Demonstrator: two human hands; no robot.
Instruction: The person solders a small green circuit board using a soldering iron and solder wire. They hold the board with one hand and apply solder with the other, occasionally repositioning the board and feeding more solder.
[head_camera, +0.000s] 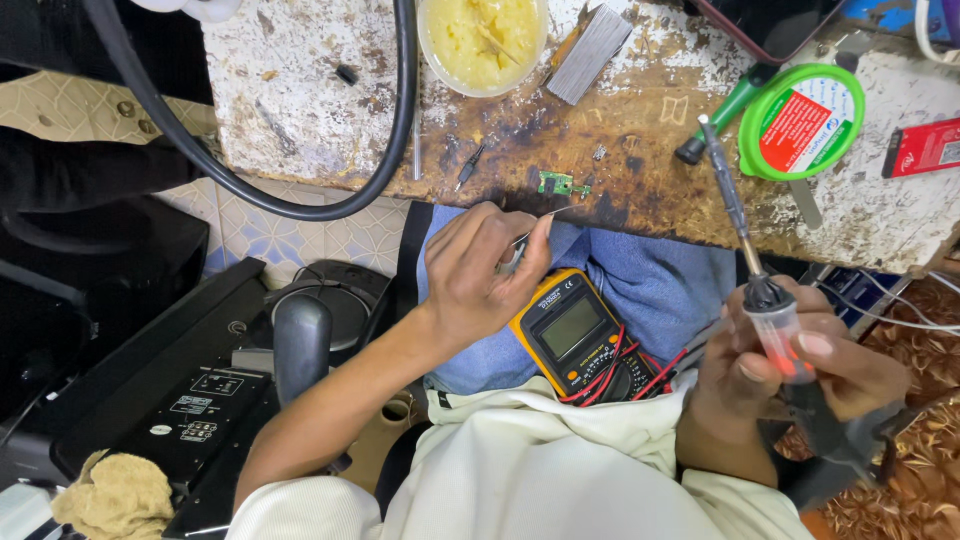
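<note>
Left hand (478, 268): fingers pinching thin tweezers (535, 225), tips pointing at 1 o'clock toward small green circuit board (560, 184) lying on worn workbench (300, 110). Right hand (790, 370): fingers gripping soldering iron (745, 250), tip aiming at 11 o'clock. Yellow multimeter (575, 330) resting on lap between hands.

A soldering iron (752, 275) with a clear, red-glowing handle stands nearly upright, its dark tip tilted toward the worktop (300, 110). A thin silvery piece, perhaps tweezers (530, 230), points at a small green circuit board (558, 184) lying flat on the scorched edge.
</note>
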